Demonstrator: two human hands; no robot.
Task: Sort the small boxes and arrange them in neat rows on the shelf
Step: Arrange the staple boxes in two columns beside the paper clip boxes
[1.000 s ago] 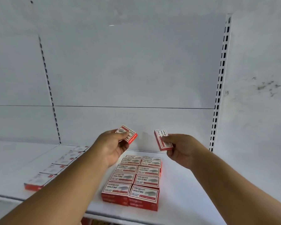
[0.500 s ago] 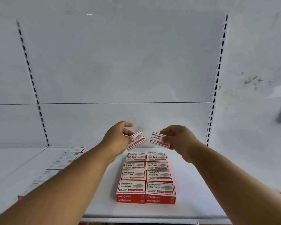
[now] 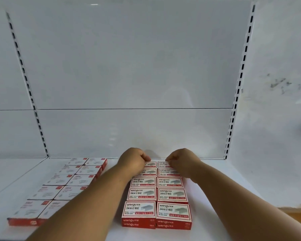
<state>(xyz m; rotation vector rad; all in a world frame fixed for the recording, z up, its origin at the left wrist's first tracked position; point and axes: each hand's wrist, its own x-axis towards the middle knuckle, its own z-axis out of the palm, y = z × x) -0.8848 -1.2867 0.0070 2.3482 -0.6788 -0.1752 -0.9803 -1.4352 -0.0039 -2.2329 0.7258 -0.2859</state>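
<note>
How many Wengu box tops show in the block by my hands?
10 wengu boxes: two columns of five, the rearmost pair partly under the left hand and right hand. More lie stacked beneath.

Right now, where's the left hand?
In the head view, the left hand sits at the back of the shelf, on the rearmost box of the staple boxes' left column, beside the right hand.

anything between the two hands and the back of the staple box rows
Nothing visible does. The left hand and right hand already sit on the rearmost staple boxes, near the back panel.
</note>
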